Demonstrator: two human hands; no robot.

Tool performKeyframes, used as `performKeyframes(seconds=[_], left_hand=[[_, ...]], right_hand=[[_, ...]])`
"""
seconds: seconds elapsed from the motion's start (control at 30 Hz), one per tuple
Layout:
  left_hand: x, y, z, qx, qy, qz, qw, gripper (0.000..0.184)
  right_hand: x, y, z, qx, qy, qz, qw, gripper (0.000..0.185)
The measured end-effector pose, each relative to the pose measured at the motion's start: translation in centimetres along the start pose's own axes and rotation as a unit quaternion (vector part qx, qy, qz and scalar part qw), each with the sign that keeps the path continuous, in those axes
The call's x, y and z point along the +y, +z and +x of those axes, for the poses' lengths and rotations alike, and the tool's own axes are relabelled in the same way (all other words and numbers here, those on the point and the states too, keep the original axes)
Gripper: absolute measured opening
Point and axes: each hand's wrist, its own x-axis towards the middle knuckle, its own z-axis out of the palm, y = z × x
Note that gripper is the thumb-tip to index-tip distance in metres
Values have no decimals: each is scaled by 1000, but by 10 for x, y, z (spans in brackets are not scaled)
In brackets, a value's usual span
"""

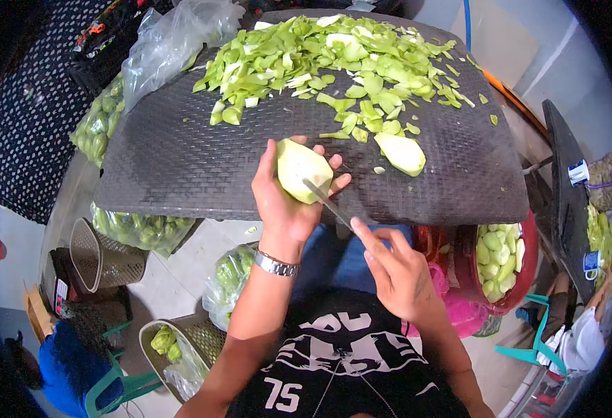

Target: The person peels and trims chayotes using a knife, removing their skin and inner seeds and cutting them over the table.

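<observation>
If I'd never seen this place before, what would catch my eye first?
Probably the pale peeled vegetable in the left hand, with the right hand holding a knife to it. Next, the heap of bright green peelings across the far side of the dark woven table, and the red tub of peeled pieces below at right.

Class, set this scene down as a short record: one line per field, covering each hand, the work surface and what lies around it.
Left hand: cradles a peeled vegetable
Right hand: holds a knife, blade against the vegetable
Left wrist: metal watch
Table: dark, woven pattern
On table: green peelings along the far side; a pale piece nearer
Right of person: red tub of pale green pieces
Left: bagged green vegetables
</observation>
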Motion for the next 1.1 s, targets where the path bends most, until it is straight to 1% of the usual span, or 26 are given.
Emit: performKeyframes(seconds=[0.03,0.13,0.23,0.33,0.53,0.77,0.87,1.03,1.1], left_hand=[[0,-1,1,7,-1,4,1000,43],[-2,1,3,32,6,23,999,42],[-3,1,3,38,11,28,999,42],[-5,0,4,36,18,21,999,42],[-6,1,4,39,43,26,998,42],[-7,0,5,12,53,17,998,42],[-8,8,1,55,65,49,995,43],[-22,17,-8,55,102,80,990,47],[-26,19,-12,62,121,101,986,50]], right_hand=[[-2,-1,-4,-9,6,-18,1000,56],[5,5,-11,11,-24,-58,998,70],[4,6,-10,18,-66,-54,996,63],[6,9,-13,18,-46,-33,998,73],[6,11,-15,20,-56,-51,997,79],[8,14,-18,25,-75,-43,996,80],[6,13,-17,10,-65,-36,997,81],[6,22,-16,29,-53,-37,997,82],[5,22,-16,23,-47,-44,998,82]])
